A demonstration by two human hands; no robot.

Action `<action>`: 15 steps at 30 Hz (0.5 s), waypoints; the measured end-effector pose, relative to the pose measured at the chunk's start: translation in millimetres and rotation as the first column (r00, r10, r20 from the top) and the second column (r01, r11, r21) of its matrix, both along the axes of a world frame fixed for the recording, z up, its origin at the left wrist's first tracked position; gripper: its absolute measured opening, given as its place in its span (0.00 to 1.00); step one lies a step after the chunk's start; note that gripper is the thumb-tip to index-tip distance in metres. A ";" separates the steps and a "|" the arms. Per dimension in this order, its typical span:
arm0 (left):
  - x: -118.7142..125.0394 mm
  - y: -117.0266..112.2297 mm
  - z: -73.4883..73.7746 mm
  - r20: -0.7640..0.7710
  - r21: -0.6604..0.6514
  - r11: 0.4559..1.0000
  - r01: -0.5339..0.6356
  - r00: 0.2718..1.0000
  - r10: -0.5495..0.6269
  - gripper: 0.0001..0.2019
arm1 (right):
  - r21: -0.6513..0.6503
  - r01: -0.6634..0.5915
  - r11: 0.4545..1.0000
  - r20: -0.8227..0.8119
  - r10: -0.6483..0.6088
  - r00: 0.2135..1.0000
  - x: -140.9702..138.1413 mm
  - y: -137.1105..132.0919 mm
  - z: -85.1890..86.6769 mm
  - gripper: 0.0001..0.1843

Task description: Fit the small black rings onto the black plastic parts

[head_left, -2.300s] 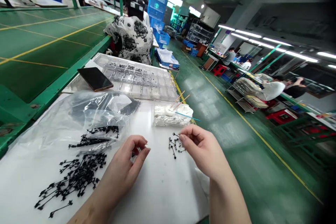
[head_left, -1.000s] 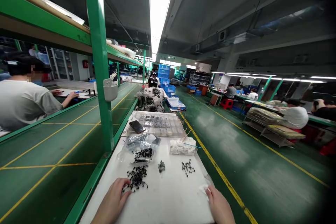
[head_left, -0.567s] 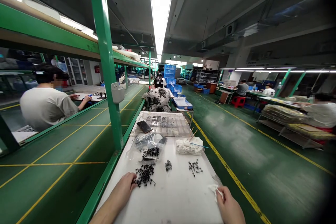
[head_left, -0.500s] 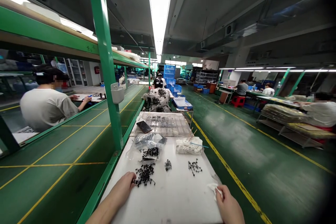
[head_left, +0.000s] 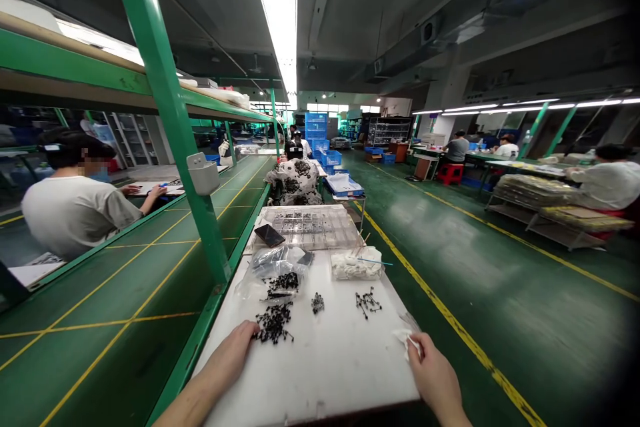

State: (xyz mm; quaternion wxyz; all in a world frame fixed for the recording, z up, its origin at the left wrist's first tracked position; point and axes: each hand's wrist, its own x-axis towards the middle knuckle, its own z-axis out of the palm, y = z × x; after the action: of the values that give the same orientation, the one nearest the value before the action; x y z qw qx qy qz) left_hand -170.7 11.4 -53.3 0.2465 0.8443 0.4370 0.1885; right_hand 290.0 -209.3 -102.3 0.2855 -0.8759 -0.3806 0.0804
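Right hand (head_left: 434, 369): thumb and fingers pinched on a white cloth (head_left: 401, 336), perhaps tissue, spreading just ahead of the fingertips. Cloth judged light, limp; best held by a bunched corner.
Left hand (head_left: 236, 351): fingertips at the heap (head_left: 276, 324) of black parts, on its near-left side; whether they grip one, cannot tell. Parts judged light, thin-stemmed, apt to tangle; best lifted singly by the stem.
Beyond left grip: clear bag (head_left: 273, 259).
Ahead, between hands: grey pile (head_left: 317, 303).
Ahead-left of right grip: scattered parts (head_left: 367, 305), then box (head_left: 356, 265).
Farthest: phone (head_left: 270, 235), tray (head_left: 325, 230).
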 end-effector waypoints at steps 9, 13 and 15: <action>7.7 12.1 3.0 0.383 -0.251 0.961 -0.116 0.900 0.209 0.10 | 0.031 0.018 0.999 -0.014 -0.018 1.000 -0.1 -2.8 1.0 0.22; 9.6 2.7 -4.2 0.543 -0.478 0.871 -0.115 0.741 0.396 0.13 | 0.028 0.036 0.999 -0.025 -0.035 0.999 1.1 -3.7 -0.5 0.22; 13.9 -3.7 -4.3 0.616 -0.557 0.829 -0.056 0.642 0.457 0.13 | 0.030 0.047 0.998 -0.025 -0.046 0.999 2.4 -3.8 -1.9 0.22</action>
State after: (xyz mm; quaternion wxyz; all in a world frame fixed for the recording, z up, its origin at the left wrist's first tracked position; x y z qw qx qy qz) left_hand -156.7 7.8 -57.6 0.5733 0.5331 0.4547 0.4249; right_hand 292.4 -213.2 -104.2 0.3052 -0.8790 -0.3578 0.0786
